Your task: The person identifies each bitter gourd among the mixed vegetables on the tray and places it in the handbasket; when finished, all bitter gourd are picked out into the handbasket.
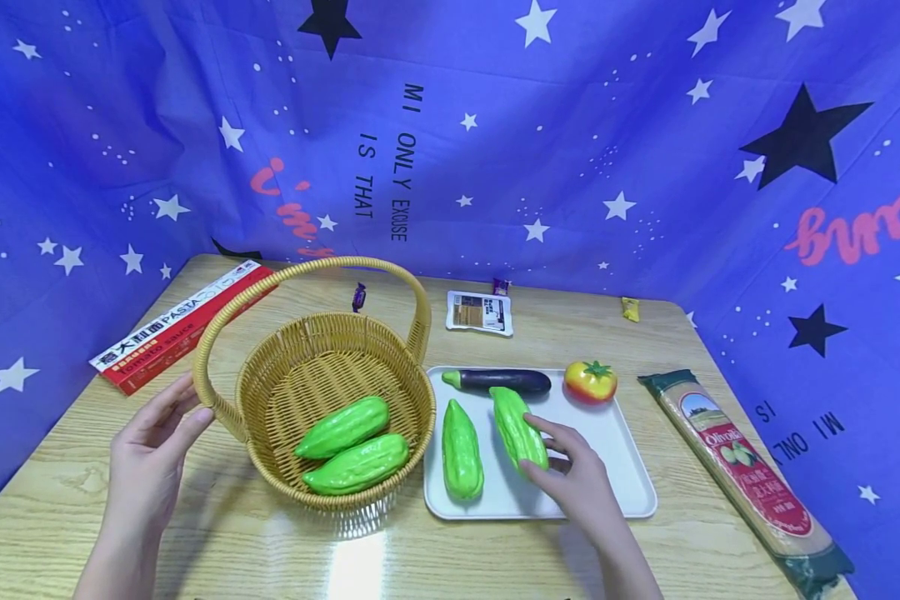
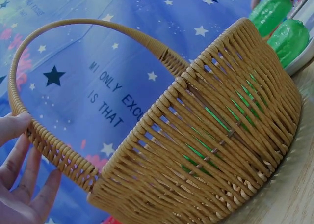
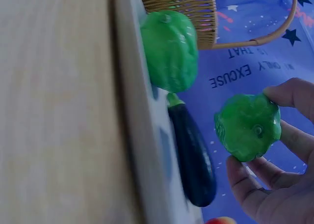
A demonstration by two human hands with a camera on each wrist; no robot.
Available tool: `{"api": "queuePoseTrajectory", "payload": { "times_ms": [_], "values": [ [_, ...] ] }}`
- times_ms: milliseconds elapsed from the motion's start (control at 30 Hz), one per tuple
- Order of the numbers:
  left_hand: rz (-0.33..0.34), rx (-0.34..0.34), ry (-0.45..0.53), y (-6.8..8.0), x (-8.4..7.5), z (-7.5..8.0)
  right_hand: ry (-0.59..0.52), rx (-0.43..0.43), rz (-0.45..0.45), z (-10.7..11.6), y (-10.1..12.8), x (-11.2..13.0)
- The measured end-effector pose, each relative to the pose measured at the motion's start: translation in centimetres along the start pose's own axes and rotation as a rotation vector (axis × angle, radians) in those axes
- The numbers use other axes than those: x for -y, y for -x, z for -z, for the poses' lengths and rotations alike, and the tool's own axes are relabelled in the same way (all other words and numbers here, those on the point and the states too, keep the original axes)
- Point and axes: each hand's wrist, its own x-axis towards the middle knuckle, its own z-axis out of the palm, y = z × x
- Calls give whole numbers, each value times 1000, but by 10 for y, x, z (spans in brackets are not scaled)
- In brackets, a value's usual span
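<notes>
Fingers of the right hand (image 1: 581,479) curl round a green gourd (image 1: 519,429) (on the tray (image 1: 630,483)); left hand (image 1: 153,446), fingers straight, touches the basket (image 1: 270,375) handle at nine o'clock.

The basket (image 1: 330,367) wall hides part of the two green gourds inside. Behind the basket, the little purple sweet (image 1: 358,297) is too small to read, and the pasta bag's (image 1: 750,475) near end is cut off

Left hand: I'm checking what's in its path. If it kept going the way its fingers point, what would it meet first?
The left hand would likely meet the basket handle first; its fingertips are already at it.
</notes>
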Motion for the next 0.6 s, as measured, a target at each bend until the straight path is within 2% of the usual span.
{"api": "queuePoseTrajectory", "payload": {
  "times_ms": [333,600],
  "values": [
    [-12,-2,6,-1,0,0,-2,77,123,17,-18,19],
    [-17,13,-5,0,2,2,-46,133,251,17,-27,34]
  ]
}}
